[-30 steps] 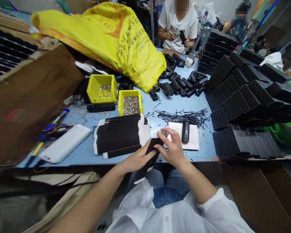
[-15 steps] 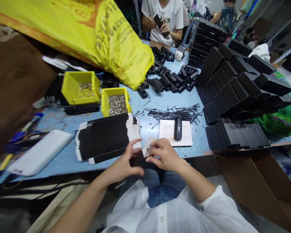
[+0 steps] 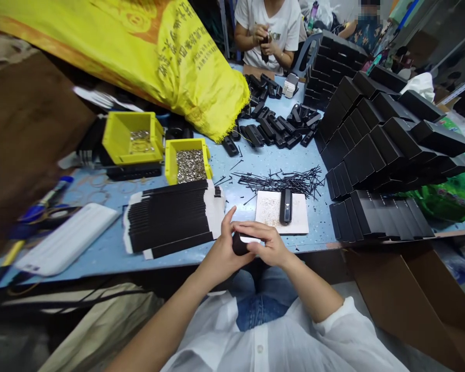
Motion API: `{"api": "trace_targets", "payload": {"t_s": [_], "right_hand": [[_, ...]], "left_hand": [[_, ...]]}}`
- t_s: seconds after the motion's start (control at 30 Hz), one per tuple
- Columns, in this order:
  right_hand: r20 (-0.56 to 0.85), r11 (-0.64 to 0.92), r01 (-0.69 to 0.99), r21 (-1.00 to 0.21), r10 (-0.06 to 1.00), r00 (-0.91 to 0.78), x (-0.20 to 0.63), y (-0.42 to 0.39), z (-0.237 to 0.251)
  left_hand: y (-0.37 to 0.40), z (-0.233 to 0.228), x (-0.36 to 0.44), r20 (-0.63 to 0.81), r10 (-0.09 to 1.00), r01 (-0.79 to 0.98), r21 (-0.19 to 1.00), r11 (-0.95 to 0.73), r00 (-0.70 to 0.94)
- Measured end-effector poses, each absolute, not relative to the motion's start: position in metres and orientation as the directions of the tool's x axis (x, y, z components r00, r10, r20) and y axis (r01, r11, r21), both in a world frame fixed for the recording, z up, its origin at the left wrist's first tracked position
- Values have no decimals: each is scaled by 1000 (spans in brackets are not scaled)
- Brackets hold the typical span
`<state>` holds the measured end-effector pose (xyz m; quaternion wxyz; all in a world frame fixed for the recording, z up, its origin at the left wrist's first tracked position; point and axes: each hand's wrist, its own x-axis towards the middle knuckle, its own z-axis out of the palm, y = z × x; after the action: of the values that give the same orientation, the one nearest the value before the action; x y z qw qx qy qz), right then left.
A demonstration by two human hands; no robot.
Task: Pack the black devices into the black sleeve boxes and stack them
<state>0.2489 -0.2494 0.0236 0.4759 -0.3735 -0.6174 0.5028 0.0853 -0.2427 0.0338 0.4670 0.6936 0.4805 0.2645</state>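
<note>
My left hand [image 3: 220, 253] and my right hand [image 3: 266, 244] meet at the near edge of the blue table [image 3: 101, 256], both gripping a small black folded box [image 3: 242, 243] with a white inner flap. Most of the box is hidden by my fingers. Just left of my hands lies a fanned stack of flat black box blanks [image 3: 170, 219]. Beyond my right hand a black oblong device [image 3: 285, 206] rests on a white pad [image 3: 271, 213].
Two yellow bins [image 3: 120, 135] [image 3: 169, 160] hold small metal parts. A pile of thin black rods [image 3: 287, 181], loose black devices [image 3: 271, 124], stacked black boxes [image 3: 380, 150], a yellow sack [image 3: 170, 51], a white power bank [image 3: 65, 245]. A person in white [image 3: 269, 26] works opposite.
The flat black blank held upright a second ago has been folded down into a compact box between both hands. The view shifted left and forward. The person opposite changed grip on a black item.
</note>
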Motion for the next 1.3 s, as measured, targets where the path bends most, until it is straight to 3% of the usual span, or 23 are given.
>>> {"api": "trace_targets", "payload": {"t_s": [0.1,0.17,0.23,0.3,0.37,0.43,0.47,0.53,0.6,0.67,0.77,0.83,0.9,0.93,1.0,1.07,1.13,1.2,1.23,1.3], "right_hand": [[151,159,30,-987,971,-184,242,-256,29],[214,235,116,-965,962,-169,244,-258,29],[272,352,268,-897,917,-292,261,-252,27],[196,405,495,-769,886,-420,295,-238,26],[65,400,715,-574,892,-448,335,-220,25],[-19,394,799,-455,892,-451,367,-208,25],[-28,387,791,-474,891,-453,376,-205,25],[93,324,681,-657,931,-354,375,-207,26],[282,283,387,-878,958,-62,353,-214,28],[363,353,85,-932,905,222,321,-221,32],[420,434,9,-901,867,267,280,-226,39],[416,422,19,-906,882,220,266,-225,42],[373,379,-11,-925,915,155,260,-221,42],[350,352,-12,-936,935,63,259,-216,41],[295,314,61,-947,931,-216,257,-198,36],[207,337,272,-901,887,-413,255,-172,28],[109,373,562,-738,889,-446,256,-144,16],[12,386,739,-552,890,-456,259,-125,3],[-28,396,761,-514,879,-476,261,-120,-2],[-28,394,720,-571,868,-496,264,-121,-8]], "left_hand": [[-238,31,90,-147,901,408,912,-36,408],[-235,30,91,-173,886,380,925,-3,430],[-232,28,89,-207,889,341,938,61,409],[-228,26,83,-288,898,269,942,203,332],[-224,24,74,-426,850,55,901,431,311],[-218,22,67,-521,780,-259,746,614,348],[-215,21,67,-550,762,-405,646,647,341],[-209,20,72,-606,761,-625,506,594,233],[-205,20,85,-651,747,-739,438,512,132],[-205,22,102,-669,733,-773,401,491,119],[-214,25,115,-653,724,-681,427,595,223],[-225,24,110,-586,778,-505,613,608,226],[-237,21,97,-396,917,-199,896,397,48],[-242,18,89,-242,969,4,970,242,-46],[-247,12,75,2,995,348,937,31,-96],[-245,5,65,36,998,511,860,-3,-54],[-239,-2,57,31,998,580,814,7,-55],[-231,-7,51,69,997,612,790,-37,-29],[-228,-9,49,92,996,616,784,-76,6],[-223,-10,47,131,989,615,775,-143,66]]}}
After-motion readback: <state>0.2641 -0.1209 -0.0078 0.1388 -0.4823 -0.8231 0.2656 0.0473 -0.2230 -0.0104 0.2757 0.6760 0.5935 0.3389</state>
